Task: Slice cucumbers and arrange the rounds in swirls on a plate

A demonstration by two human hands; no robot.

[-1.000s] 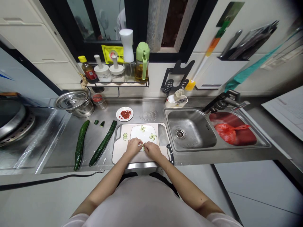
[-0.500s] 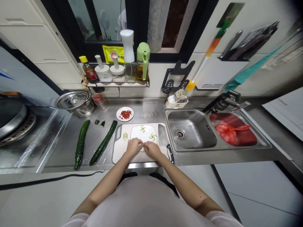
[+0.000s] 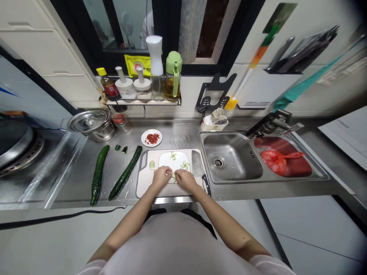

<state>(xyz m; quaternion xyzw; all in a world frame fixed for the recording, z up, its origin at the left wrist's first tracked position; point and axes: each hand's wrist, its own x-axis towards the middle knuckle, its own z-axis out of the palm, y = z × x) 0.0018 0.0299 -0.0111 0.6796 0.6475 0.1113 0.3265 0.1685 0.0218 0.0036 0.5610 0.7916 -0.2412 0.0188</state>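
A white square plate point(image 3: 165, 159) lies on the cutting board point(image 3: 146, 187), with curved green-edged cucumber slices in pinwheel groups at its far side point(image 3: 173, 155) and right side point(image 3: 185, 165). More cucumber slices point(image 3: 173, 178) lie at its near edge, between my two hands. My left hand point(image 3: 162, 176) is closed in a pinch just left of them; anything in the fingertips is too small to make out. Over the plate's near right part, my right hand point(image 3: 185, 179) has its fingers bent together by those slices, its fingertips partly hidden. A short overlapping row of cucumber slices point(image 3: 151, 165) rests on the board's left.
A knife point(image 3: 197, 164) lies along the board's right side. Two whole cucumbers point(image 3: 99, 175) and two cut ends point(image 3: 124, 149) are on the steel counter to the left. Behind the board stands a small dish of red bits point(image 3: 143, 138). A double sink point(image 3: 232, 156) is at right.
My hands have drawn slightly apart at the plate's near edge, showing more of the cucumber slices between them. Everything else stays in place.
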